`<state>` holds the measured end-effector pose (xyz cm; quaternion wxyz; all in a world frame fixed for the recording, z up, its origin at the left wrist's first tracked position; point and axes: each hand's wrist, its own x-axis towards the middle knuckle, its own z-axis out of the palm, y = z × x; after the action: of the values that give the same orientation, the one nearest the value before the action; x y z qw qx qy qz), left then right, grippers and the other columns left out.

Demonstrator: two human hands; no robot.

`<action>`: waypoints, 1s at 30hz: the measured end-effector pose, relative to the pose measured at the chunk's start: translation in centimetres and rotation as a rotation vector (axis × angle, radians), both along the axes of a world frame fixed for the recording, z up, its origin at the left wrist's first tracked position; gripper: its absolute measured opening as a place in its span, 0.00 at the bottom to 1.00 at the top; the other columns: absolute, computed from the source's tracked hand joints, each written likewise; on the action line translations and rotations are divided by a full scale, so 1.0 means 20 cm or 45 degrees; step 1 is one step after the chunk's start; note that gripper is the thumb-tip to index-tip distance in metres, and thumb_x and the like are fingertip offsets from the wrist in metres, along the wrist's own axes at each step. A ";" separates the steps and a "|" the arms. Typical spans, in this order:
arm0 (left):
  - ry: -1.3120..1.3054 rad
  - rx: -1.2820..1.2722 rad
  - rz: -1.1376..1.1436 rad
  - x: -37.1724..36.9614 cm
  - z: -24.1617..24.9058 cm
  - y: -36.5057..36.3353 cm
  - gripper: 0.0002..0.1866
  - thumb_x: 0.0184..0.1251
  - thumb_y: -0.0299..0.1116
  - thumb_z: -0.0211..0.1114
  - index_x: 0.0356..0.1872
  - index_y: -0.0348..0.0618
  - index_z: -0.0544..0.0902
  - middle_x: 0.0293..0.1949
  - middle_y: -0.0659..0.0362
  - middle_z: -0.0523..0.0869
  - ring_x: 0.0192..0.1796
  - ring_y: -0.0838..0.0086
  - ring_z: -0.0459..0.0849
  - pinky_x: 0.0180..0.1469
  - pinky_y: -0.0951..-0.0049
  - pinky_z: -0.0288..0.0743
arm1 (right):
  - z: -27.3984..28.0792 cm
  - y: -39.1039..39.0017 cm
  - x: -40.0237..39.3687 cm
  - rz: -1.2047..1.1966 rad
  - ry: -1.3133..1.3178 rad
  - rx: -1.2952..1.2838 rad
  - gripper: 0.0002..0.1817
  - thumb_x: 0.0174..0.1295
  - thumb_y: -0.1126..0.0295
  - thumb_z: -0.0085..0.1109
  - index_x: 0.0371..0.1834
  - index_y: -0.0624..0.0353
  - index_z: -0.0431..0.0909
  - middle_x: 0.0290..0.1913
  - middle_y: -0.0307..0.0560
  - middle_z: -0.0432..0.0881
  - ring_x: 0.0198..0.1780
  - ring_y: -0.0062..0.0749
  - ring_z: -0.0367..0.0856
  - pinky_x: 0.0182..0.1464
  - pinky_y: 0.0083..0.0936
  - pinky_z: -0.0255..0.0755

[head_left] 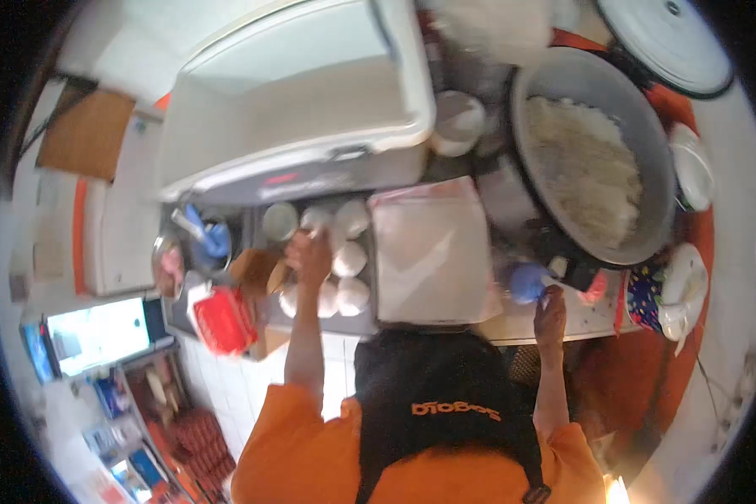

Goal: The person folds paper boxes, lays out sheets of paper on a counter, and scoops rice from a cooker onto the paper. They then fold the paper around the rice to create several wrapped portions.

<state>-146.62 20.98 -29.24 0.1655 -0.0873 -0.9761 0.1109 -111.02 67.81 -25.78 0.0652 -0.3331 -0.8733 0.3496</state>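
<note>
Several white round pieces, blurred and shaped like small cups or bowls, stand in rows on a dark surface, one of them a white round piece (350, 259) at the right of the group. My left hand (310, 256) reaches in among them, fingers smeared by motion, so I cannot tell what it grips. On the right, my right hand (551, 312) is closed around the pale handle of a blue round-headed scoop (528, 284), held at the counter's front edge. Between my hands lies a stack of white sheets (433, 260).
A large grey pot (659, 193) of cooked rice (588, 168) stands at the right, its lid (672, 38) behind. An open white cooler (416, 105) fills the back left. Left of the cups sit a red packet (225, 321) and a metal container with a blue-handled utensil (213, 239).
</note>
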 end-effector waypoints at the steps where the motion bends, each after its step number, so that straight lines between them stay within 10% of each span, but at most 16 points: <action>1: -0.135 0.296 0.230 -0.03 0.04 0.02 0.27 0.72 0.62 0.60 0.45 0.45 0.82 0.39 0.49 0.81 0.46 0.51 0.81 0.39 0.44 0.77 | 0.07 0.04 0.04 0.088 -0.101 0.059 0.27 0.63 0.76 0.63 0.66 0.67 0.69 0.56 0.58 0.79 0.56 0.52 0.80 0.60 0.38 0.74; 8: -0.406 0.876 -0.151 0.23 0.67 0.39 0.23 0.81 0.45 0.56 0.64 0.37 0.71 0.62 0.43 0.74 0.67 0.48 0.70 0.71 0.48 0.60 | 1.40 0.14 0.21 -0.442 -0.176 -0.418 0.22 0.66 0.68 0.62 0.62 0.65 0.77 0.50 0.47 0.86 0.52 0.35 0.84 0.56 0.32 0.77; 9: -0.491 1.081 -0.182 0.28 0.83 0.57 0.21 0.72 0.29 0.64 0.62 0.36 0.70 0.59 0.44 0.75 0.64 0.46 0.70 0.70 0.46 0.59 | 1.61 0.17 0.18 -0.461 -0.152 -0.422 0.21 0.67 0.67 0.61 0.61 0.65 0.78 0.53 0.48 0.86 0.54 0.33 0.83 0.57 0.31 0.77; 11: -0.639 1.302 -0.485 0.32 0.99 0.83 0.29 0.58 0.26 0.70 0.61 0.34 0.70 0.62 0.45 0.73 0.66 0.47 0.70 0.71 0.48 0.59 | 1.87 0.19 -0.15 -0.370 0.081 -0.233 0.24 0.68 0.66 0.62 0.64 0.65 0.76 0.53 0.47 0.85 0.52 0.32 0.83 0.56 0.31 0.76; 15: -0.729 1.284 -1.254 0.30 1.23 1.31 0.38 0.63 0.50 0.73 0.67 0.40 0.67 0.72 0.39 0.65 0.75 0.44 0.61 0.76 0.44 0.52 | 1.73 0.65 -0.82 0.572 0.015 0.625 0.22 0.72 0.75 0.52 0.70 0.60 0.71 0.43 0.64 0.84 0.44 0.54 0.86 0.45 0.43 0.77; 21: -1.017 2.498 -0.597 0.24 1.17 1.86 0.43 0.70 0.40 0.63 0.79 0.41 0.49 0.75 0.45 0.59 0.76 0.53 0.60 0.78 0.54 0.47 | 1.18 0.77 -1.56 0.715 -0.488 0.816 0.16 0.68 0.72 0.55 0.55 0.69 0.71 0.33 0.62 0.86 0.35 0.58 0.89 0.37 0.51 0.82; 30: -1.092 2.884 -0.187 0.16 1.24 1.94 0.43 0.54 0.25 0.56 0.77 0.38 0.58 0.71 0.50 0.68 0.73 0.61 0.67 0.78 0.61 0.52 | 1.43 0.73 -1.64 1.187 -0.782 0.759 0.11 0.64 0.72 0.59 0.44 0.67 0.83 0.33 0.62 0.86 0.37 0.59 0.89 0.39 0.49 0.84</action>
<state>-143.35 59.83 -4.41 -0.1827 0.0220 -0.4884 -0.8530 -143.74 82.37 2.92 -0.2577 0.0295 -0.9654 -0.0287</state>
